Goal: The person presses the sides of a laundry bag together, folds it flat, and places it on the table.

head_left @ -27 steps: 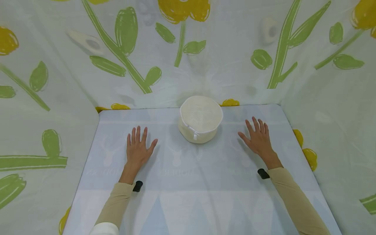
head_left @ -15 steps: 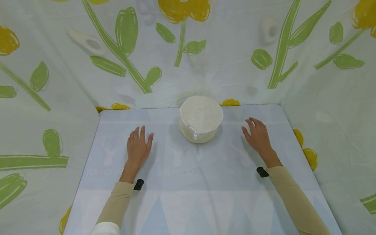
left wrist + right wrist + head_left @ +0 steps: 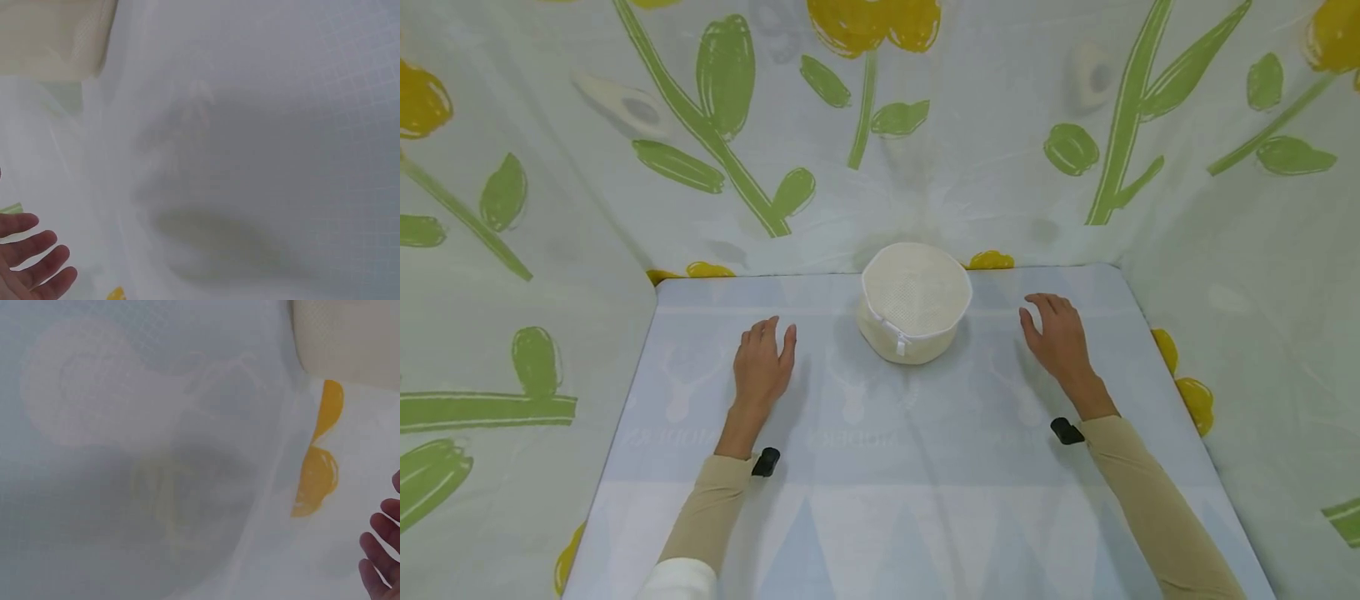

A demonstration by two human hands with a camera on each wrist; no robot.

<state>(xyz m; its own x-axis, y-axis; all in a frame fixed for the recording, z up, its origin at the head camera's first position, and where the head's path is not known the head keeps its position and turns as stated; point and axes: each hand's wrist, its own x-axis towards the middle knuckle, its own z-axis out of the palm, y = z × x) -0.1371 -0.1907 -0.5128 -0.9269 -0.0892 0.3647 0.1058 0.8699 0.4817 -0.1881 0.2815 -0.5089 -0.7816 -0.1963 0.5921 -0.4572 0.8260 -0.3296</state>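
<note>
A round cream laundry bag (image 3: 916, 292) with a mesh top, white piping and a zipper pull facing the front stands at the back middle of the table. To its left, my left hand (image 3: 762, 367) hovers over the table with relaxed fingers and holds nothing. On the other side, my right hand (image 3: 1058, 337) is also apart from the bag, fingers loosely bent and nothing in them. The left wrist view has the bag's side (image 3: 50, 37) at the upper left and my fingertips (image 3: 47, 262) at the lower left. In the right wrist view the bag (image 3: 350, 340) is at the upper right.
The pale blue-white table (image 3: 880, 450) carries faint printed patterns. Curtains (image 3: 970, 183) with green leaves and yellow flowers enclose its back and both sides. A small black device (image 3: 766, 462) sits at the left wrist, another black device (image 3: 1067, 431) at the right.
The fingers of both hands have gone from widely spread to loosely bent. My left hand has shifted slightly right and forward. The bag has stayed in place.
</note>
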